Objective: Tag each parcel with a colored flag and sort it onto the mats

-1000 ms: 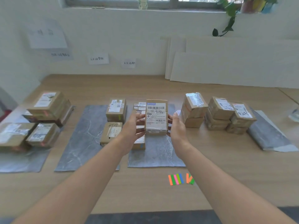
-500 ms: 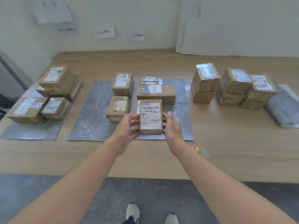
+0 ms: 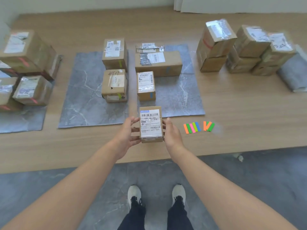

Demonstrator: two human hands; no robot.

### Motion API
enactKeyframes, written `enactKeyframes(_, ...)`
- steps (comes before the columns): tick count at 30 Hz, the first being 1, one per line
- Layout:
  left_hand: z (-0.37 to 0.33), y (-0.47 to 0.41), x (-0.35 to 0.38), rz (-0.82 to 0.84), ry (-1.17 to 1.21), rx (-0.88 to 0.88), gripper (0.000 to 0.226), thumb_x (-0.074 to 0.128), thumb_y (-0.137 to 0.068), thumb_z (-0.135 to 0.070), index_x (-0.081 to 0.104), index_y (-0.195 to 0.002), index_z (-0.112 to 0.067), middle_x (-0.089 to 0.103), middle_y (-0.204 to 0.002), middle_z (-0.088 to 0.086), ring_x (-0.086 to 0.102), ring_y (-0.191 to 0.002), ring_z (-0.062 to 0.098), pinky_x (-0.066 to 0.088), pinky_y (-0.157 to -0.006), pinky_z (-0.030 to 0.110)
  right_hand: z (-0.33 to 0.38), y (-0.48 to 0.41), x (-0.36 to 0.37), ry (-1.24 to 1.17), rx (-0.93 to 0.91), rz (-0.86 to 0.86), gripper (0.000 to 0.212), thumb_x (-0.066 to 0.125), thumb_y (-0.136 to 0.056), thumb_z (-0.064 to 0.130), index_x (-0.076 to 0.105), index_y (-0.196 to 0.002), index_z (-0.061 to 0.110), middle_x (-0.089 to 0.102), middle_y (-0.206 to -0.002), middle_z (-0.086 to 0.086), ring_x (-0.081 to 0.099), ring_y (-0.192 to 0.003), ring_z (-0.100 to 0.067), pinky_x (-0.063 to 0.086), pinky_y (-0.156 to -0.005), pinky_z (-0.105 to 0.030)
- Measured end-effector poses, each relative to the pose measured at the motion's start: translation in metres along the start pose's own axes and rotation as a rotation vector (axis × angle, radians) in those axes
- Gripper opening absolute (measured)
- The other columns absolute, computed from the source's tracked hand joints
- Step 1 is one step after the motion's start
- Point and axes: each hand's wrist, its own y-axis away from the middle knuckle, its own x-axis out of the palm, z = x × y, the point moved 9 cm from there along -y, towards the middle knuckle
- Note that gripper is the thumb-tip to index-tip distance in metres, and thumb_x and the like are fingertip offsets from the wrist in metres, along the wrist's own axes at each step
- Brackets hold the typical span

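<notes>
Red-flagged parcels [image 3: 31, 90] crowd the table's [image 3: 240, 113] left edge; green-flagged parcels [image 3: 114, 83] and blue-flagged parcels [image 3: 146, 85] sit on mats [image 3: 83, 97] mid-table. Near the front edge, the left hand [image 3: 126, 135] and right hand [image 3: 172, 135] grasp a parcel [image 3: 150, 124], apparently still untagged. Spare flags [image 3: 198, 127] lie beside it, and an unsorted pile [image 3: 232, 48] waits at the far right.

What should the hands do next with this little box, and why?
Probably keep the parcel in the left hand and send the right hand to the colored flags beside it. Both hands hold the parcel, no flag shows on it, while boxes on the mats carry flags.
</notes>
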Motion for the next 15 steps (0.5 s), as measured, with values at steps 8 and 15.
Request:
enactKeyframes(8, 0.043, -0.015, -0.029, -0.008, -0.023, -0.086, 0.040, 0.034, -0.103, -0.043, 0.056, -0.133, -0.028, 0.058, -0.098, 0.003, 0.063, -0.084, 0.027, 0.050, -0.098, 0.041, -0.047, 0.001, 0.029, 0.057, 0.075, 0.022, 0.050, 0.027, -0.087, 0.069, 0.075, -0.081, 0.056, 0.077, -0.103, 0.010, 0.069, -0.107, -0.018, 0.049, -0.105, -0.050)
enactKeyframes(15, 0.058, -0.019, -0.038, -0.016, 0.000, -0.094, 0.035, 0.038, -0.101, -0.044, 0.061, -0.125, -0.032, 0.058, -0.101, 0.003, 0.063, -0.085, 0.027, 0.048, -0.099, 0.041, -0.059, 0.005, 0.036, 0.079, 0.083, 0.024, 0.048, 0.028, -0.093, 0.065, 0.073, -0.081, 0.058, 0.078, -0.098, 0.015, 0.069, -0.106, -0.015, 0.049, -0.106, -0.050)
